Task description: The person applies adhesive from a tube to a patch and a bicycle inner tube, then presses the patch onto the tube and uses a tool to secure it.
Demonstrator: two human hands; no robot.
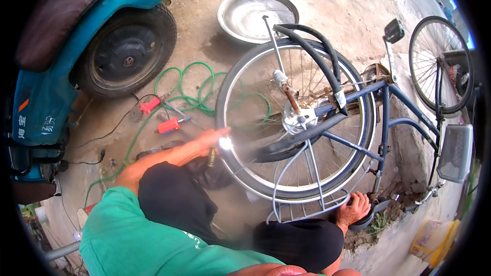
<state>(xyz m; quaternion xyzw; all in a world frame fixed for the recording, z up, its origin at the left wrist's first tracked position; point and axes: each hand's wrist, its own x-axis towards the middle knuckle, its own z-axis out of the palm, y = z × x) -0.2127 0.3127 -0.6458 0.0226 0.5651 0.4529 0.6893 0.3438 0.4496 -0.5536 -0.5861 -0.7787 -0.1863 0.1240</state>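
A dark blue bicycle [411, 106] lies upside down before me, its spoked wheel [250, 71] nearest. A black inner tube [319, 53] drapes over this wheel, its lower loop blurred by my left. My left hand [208, 140], somewhat smeared, is closed at the wheel's left rim beside a bright glare. From under its fingers hangs a tool's yellow-and-black handle [211, 158]; the tool's kind is hidden. My right hand [354, 209] curls over the black saddle [364, 220], close to the end of the grey rear rack [302, 209].
A round metal basin [225, 18] sits beyond the wheel. Red-handled tools [168, 125] and a looped green hose [179, 84] lie on the ground. To my left stands a teal vehicle [43, 115]; a yellow-and-clear bucket [434, 243] lies at the lower right.
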